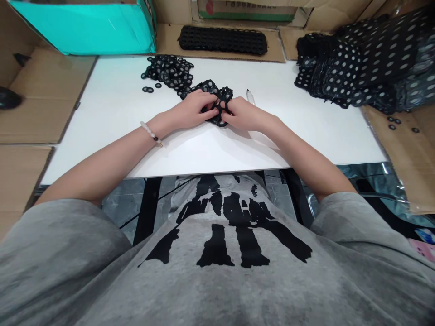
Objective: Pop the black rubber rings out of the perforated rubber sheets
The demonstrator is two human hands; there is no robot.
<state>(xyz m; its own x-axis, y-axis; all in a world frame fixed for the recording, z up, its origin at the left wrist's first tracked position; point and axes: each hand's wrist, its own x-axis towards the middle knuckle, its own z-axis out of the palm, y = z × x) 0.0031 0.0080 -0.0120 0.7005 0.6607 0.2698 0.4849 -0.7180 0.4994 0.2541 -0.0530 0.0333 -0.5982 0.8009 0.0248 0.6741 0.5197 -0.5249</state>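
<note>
Both my hands meet near the middle of the white table (204,154), with a bunched black sheet with round holes (221,121) between them. My left hand (199,107) is closed on the sheet's left part, thumb pointing right. Gripping the right part, my right hand (243,113) has its fingers curled in and partly hidden. Some spots on the sheet are grey discs, while others look like open holes. Just beyond my left hand lies a loose pile of small black discs with grey centres (170,72), several of them scattered at its edge.
A stack of black holed sheets (222,40) rests on cardboard at the back. Dotted black sheets (340,68) are heaped at the right. A pen (250,97) lies beyond my right hand. A turquoise-sided box (102,27) stands back left; cardboard (30,113) borders the table.
</note>
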